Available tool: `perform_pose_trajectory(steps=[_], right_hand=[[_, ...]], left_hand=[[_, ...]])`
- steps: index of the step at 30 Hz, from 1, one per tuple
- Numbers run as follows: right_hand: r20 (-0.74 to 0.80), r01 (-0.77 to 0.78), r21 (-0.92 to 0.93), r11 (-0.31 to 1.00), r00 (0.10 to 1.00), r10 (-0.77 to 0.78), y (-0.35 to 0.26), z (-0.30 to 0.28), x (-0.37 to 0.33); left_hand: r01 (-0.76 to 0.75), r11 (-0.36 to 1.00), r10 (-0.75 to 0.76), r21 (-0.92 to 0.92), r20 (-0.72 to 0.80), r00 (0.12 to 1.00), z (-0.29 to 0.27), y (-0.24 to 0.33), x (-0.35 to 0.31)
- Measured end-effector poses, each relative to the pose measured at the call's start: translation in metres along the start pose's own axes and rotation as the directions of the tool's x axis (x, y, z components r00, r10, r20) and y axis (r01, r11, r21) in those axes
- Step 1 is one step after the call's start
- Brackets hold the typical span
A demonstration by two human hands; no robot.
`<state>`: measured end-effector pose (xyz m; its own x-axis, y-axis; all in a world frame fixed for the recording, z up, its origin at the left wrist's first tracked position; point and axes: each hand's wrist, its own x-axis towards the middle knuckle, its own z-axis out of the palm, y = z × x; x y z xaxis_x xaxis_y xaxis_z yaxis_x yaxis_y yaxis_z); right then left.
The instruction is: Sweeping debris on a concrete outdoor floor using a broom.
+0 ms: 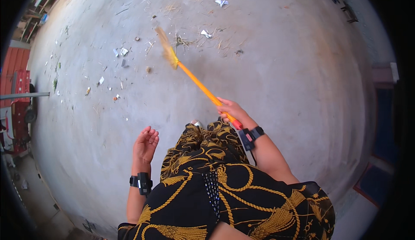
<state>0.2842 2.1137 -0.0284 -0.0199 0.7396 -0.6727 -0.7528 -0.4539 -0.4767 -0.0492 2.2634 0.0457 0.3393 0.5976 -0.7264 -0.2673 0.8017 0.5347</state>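
Note:
My right hand [232,110] is wrapped round the orange handle of a broom [199,84], near its red end. The broom reaches forward and to the left, and its straw-coloured head [167,49] is down by the concrete floor, slightly smeared by motion. Just beyond the bristles lie bits of straw and a green sprig [185,41]. My left hand [145,144] hangs at my left side with its fingers loosely bent and nothing in it. Each wrist wears a small black strapped device.
Scraps of paper [124,52], straw and leaves are strewn over the floor ahead and to the left. A crumpled white piece [221,2] lies farther off. A red wheeled vehicle [21,93] stands at the far left. Dark blue panels [384,123] line the right edge.

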Motion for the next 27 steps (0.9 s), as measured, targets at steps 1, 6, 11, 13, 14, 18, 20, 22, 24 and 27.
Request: perform_pose_trajectory(steps=[1,6,11,13,14,18,20,22,24,27], right_hand=[[-0.038,0.019,-0.048,0.999,0.999,-0.021,-0.012,-0.002,-0.008],[-0.321,0.077,-0.16,0.984,0.939,-0.126,-0.056,-0.049,-0.067],[-0.576,0.057,-0.198,0.979,0.801,-0.163,-0.083,-0.121,-0.112],[-0.662,0.078,-0.189,0.979,0.726,-0.186,-0.105,-0.158,-0.117],[-0.66,0.077,-0.19,0.979,0.728,-0.185,-0.109,-0.179,-0.116],[-0.735,0.048,-0.061,0.997,0.673,-0.077,-0.144,-0.242,-0.087],[-0.673,0.027,0.23,0.973,0.726,0.139,-0.154,-0.277,-0.061],[-0.61,-0.024,0.179,0.983,0.781,0.131,-0.166,-0.269,-0.022],[-0.545,-0.076,0.017,0.997,0.835,0.073,-0.179,-0.232,0.027],[-0.307,-0.094,-0.052,0.994,0.949,0.074,-0.218,-0.136,0.098]], left_hand=[[-0.001,1.0,0.001,-0.002,0.007,1.0,0.007,0.005,0.009],[0.129,0.99,-0.135,0.053,0.128,0.983,0.066,0.007,0.05],[0.186,0.98,-0.194,0.071,0.144,0.97,0.109,0.005,0.083],[0.172,0.983,-0.18,0.066,0.139,0.974,0.133,0.011,0.099],[0.171,0.983,-0.178,0.065,0.137,0.974,0.14,0.011,0.105],[0.154,0.988,-0.156,0.025,0.082,0.984,0.181,0.021,0.124],[0.154,0.988,-0.155,0.025,0.079,0.985,0.202,0.028,0.136],[0.138,0.99,-0.135,-0.022,0.086,0.987,0.215,0.033,0.144],[0.134,0.991,-0.131,-0.029,0.069,0.989,0.22,0.039,0.152],[0.117,0.992,-0.116,-0.049,0.016,0.993,0.223,0.056,0.165]])
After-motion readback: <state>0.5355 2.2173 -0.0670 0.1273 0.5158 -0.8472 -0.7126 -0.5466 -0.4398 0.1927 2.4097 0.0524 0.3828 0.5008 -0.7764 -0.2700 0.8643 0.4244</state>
